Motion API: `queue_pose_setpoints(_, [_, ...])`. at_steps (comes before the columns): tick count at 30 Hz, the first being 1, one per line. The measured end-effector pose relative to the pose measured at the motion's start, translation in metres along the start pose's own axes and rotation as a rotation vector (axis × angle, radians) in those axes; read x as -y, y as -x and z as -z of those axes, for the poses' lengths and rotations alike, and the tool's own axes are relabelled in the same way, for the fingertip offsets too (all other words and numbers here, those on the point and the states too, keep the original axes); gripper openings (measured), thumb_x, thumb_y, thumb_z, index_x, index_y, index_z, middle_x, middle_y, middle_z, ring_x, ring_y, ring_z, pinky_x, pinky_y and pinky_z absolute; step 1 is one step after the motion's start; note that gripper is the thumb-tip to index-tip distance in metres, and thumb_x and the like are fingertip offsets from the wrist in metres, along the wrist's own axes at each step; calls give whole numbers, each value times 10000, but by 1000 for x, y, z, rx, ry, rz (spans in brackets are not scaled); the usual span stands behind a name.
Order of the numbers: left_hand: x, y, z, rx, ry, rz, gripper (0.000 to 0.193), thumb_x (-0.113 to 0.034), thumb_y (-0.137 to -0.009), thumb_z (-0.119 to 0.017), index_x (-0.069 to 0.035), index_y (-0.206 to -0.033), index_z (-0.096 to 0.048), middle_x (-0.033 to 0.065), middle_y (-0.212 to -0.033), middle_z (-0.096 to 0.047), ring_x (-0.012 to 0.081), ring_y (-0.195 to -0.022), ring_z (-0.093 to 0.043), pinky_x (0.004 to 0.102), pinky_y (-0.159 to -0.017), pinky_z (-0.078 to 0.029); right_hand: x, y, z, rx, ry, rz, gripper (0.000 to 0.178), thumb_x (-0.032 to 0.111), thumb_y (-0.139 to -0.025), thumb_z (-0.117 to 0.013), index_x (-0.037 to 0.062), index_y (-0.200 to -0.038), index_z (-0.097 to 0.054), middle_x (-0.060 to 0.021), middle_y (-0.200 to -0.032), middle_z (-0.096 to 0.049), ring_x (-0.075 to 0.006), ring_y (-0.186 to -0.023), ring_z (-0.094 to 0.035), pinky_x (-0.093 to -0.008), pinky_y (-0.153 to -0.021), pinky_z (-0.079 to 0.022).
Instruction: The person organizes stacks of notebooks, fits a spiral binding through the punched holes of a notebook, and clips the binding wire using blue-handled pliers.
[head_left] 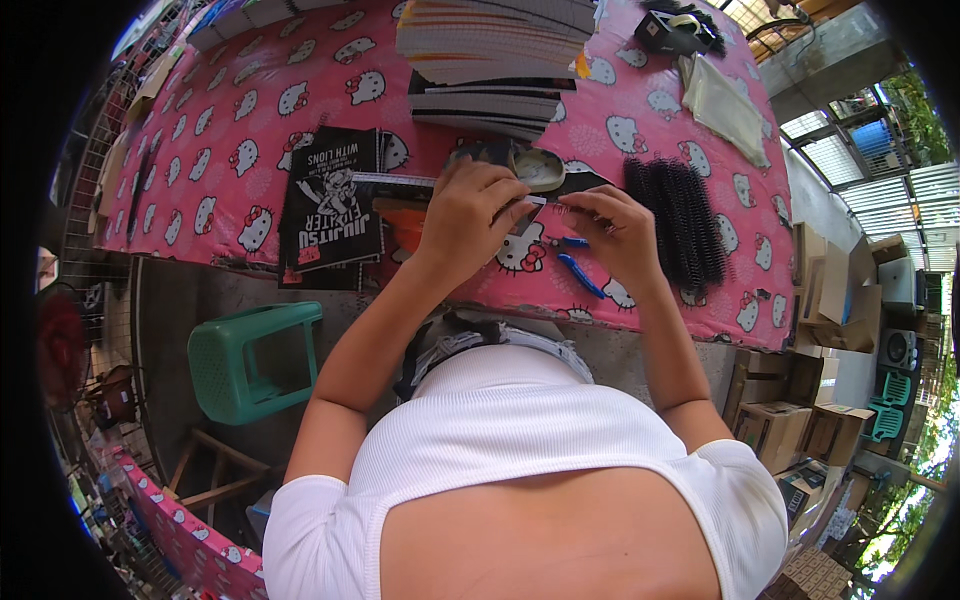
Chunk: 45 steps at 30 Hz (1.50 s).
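Over the near middle of the table, my left hand [470, 215] is closed, its fingertips pressed together. A small white piece [536, 200] shows at those fingertips, too small to name. My right hand [618, 235] pinches just to the right of it, and whatever it holds is too fine to make out. Under and left of my left hand lies a white perforated edge [395, 180], like a notebook's punched side, beside an orange flat thing [403, 226]. Blue-handled pliers [580, 273] rest below my right hand. A shallow beige dish [540, 170] sits just beyond my fingers.
Black plastic binding coils [675, 225] lie at right, black-covered notebooks [335, 210] at left. Tall paper stacks [495, 45] stand at the back, with a folded pale cloth [722, 110] at far right. A pink cartoon-cat cover [240, 110] spans the table. Left of me stands a green stool [235, 360].
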<state>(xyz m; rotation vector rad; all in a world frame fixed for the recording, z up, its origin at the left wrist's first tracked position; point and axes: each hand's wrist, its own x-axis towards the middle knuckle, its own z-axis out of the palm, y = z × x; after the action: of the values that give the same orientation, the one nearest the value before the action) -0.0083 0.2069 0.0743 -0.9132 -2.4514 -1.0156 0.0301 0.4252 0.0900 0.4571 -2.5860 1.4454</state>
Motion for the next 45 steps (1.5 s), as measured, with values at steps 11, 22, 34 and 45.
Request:
queue_pose_setpoints(11, [-2,5,-1,-150,-10,36,225,-190,-672,-765,-114,-876,-711,17,-808,-671,185,-758,-605,364,-888,-392,-5,13,-19,135,-417,-299,446,-17,-773,-669,67,-1204,-596,-61,-839,-637,-92,-720,-584,-232,-661,-472])
queue_pose_setpoints(22, [-3,33,7,-204,67,-135,193,-113,-657,-766,-115,-842,-712,12,-862,-667,187,-861,-622,385,-933,-383,14,-26,-1,337,-46,-8,277,-42,-677,-730,63,-934,-724,-39,-815,-609,-115,-736,-580,-241,-644,-466])
queue_pose_setpoints(34, [0,23,5,-227,93,-71,213,-154,-669,-765,-119,-871,-709,5,-826,-674,154,-815,-615,370,-1017,-307,15,-35,1,332,-54,-57,274,-13,-634,-749,75,-892,-725,-63,-785,-626,-152,-697,-587,-284,-639,-470])
queue_pose_setpoints(45, [-9,6,4,-287,36,125,269,-186,-599,-817,-106,-806,-664,4,-712,-633,188,-727,-575,368,-885,-358,22,-26,-10,85,95,-75,223,27,-711,-718,22,-928,-669,-77,-799,-601,-153,-707,-577,-285,-626,-457])
